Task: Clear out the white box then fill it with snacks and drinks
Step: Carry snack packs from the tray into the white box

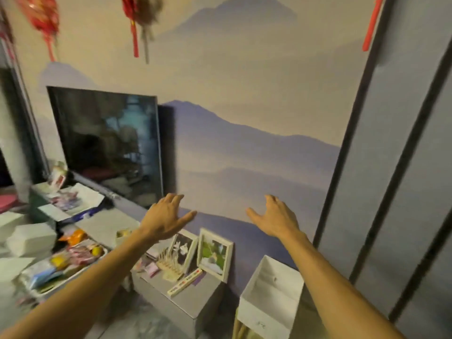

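Two bare forearms reach up from the bottom corners of the frame toward the centre. Low and right of centre, under the right forearm, stands the white box (pixel 271 297), open at the top; what shows of its inside is bare white wall with a small dark mark. It sits just right of a grey cabinet (pixel 193 304), with a narrow gap between them. On the cabinet top lies a long white strip with coloured squares (pixel 185 282), and behind it a small wooden rack (pixel 168 264) and two white-framed photographs (pixel 215 254) stand leaning against the wall. At lower left a tray of wrapped snacks (pixel 71 261) holds yellow, red and orange packets, with stacked white boxes (pixel 29 238) at the left edge of the frame beside it.

Above the cabinet, in the middle of the frame, the left hand (pixel 166 220) and the right hand (pixel 275 220) hang in the air well apart, palms facing each other, fingers spread and loosely curled, holding nothing and touching nothing.

Further back at centre left a dark flat television (pixel 107 145) stands on a low cluttered unit. Behind everything is wallpaper with misty blue mountains (pixel 244 118). Blurred red hanging ornaments (pixel 133 20) dangle at the upper left, and grey panels with dark strips (pixel 403 143) run down the right side
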A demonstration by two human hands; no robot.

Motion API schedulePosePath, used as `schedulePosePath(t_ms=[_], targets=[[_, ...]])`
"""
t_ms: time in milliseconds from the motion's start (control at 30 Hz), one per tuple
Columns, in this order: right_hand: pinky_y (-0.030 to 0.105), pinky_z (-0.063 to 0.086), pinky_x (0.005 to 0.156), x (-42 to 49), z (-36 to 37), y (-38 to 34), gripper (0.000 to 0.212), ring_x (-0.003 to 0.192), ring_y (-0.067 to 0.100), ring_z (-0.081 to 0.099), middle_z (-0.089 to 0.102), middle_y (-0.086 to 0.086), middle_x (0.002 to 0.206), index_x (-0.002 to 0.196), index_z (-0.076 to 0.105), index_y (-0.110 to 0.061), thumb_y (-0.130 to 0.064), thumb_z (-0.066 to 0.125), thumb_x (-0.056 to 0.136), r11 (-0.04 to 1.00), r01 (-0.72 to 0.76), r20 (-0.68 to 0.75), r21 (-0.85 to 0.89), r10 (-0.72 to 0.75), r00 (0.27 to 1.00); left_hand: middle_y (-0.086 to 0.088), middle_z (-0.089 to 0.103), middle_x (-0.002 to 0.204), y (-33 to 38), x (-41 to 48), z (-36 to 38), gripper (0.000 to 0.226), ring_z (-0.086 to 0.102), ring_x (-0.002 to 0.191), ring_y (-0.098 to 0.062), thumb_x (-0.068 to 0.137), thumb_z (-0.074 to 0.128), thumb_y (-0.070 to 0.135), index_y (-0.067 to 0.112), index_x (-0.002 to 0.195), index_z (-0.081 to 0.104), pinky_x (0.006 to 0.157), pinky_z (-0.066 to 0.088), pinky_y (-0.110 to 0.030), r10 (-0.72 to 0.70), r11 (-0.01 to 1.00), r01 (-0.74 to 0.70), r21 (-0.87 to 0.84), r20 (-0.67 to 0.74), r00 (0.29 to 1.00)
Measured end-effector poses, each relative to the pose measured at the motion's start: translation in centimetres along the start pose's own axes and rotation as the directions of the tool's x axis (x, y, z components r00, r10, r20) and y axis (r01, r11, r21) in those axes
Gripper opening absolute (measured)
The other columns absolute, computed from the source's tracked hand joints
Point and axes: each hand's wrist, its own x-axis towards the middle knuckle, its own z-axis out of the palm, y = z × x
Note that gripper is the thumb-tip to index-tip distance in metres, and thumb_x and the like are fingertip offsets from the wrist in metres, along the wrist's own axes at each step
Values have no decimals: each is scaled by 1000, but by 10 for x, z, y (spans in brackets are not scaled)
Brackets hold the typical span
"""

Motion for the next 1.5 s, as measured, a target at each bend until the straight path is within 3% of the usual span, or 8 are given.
schedulePosePath(t_ms=[133, 300, 567, 700, 933, 1167, 1333, 1500], targets=[[45, 49, 102, 56, 39, -50, 91, 137, 37, 52, 43, 14, 161, 159, 34, -10, -73, 51, 96, 991, 126, 50, 44, -129, 990, -11, 43, 160, -49, -1, -14, 88, 51, 137, -32, 92, 44, 82, 20, 155, 41, 109, 48, -52, -246, 968, 248, 33, -56, 968], [45, 50, 100, 110, 88, -107, 87, 134, 37, 54, 48, 14, 156, 155, 40, -10, -73, 51, 96, 959, 264, 109, 105, -275, 955, -9, 50, 154, -105, -16, -22, 88, 54, 134, -31, 89, 44, 83, 21, 151, 43, 107, 50, -51, -487, 855, 507, 109, -167, 858], [44, 49, 101, 151, 166, -220, 88, 137, 34, 52, 45, 13, 159, 158, 37, -11, -72, 53, 96, 860, 467, 220, 206, -506, 834, -9, 51, 152, -188, -53, -33, 83, 58, 127, -32, 91, 47, 80, 20, 149, 46, 98, 53, -50, -711, 657, 744, 126, -226, 666], [41, 46, 87, 167, 214, -287, 79, 128, 33, 57, 52, 11, 150, 150, 44, -13, -68, 57, 95, 813, 525, 250, 251, -579, 776, -9, 50, 153, -251, -63, -29, 89, 57, 130, -32, 89, 45, 84, 21, 152, 44, 101, 54, -50, -771, 577, 807, 130, -238, 590], [45, 54, 94, 200, 314, -407, 81, 121, 30, 59, 56, 10, 144, 146, 44, -16, -74, 53, 90, 803, 533, 367, 267, -596, 714, -10, 51, 153, -393, -64, -3, 94, 58, 130, -32, 87, 41, 88, 21, 154, 43, 102, 54, -51, -834, 502, 855, 128, -192, 518], [47, 49, 101, 241, 395, -511, 85, 133, 36, 53, 50, 14, 153, 152, 40, -12, -73, 54, 94, 798, 544, 439, 260, -599, 670, -11, 51, 154, -516, -12, 6, 98, 58, 130, -32, 86, 37, 90, 20, 154, 42, 103, 55, -50, -841, 513, 845, 149, -109, 530], [46, 50, 98, 273, 462, -567, 81, 128, 35, 56, 54, 14, 146, 145, 45, -11, -74, 53, 94, 789, 565, 480, 241, -603, 637, -9, 47, 158, -585, 19, 32, 101, 57, 132, -33, 84, 40, 92, 21, 156, 39, 104, 53, -52, -853, 512, 850, 128, -42, 520], [46, 50, 101, 307, 554, -628, 87, 130, 35, 56, 54, 14, 148, 151, 43, -12, -76, 52, 93, 771, 576, 552, 272, -615, 563, -6, 51, 155, -667, 34, 86, 115, 57, 131, -31, 73, 33, 104, 24, 155, 40, 104, 53, -52, -892, 451, 882, 133, 55, 448]])
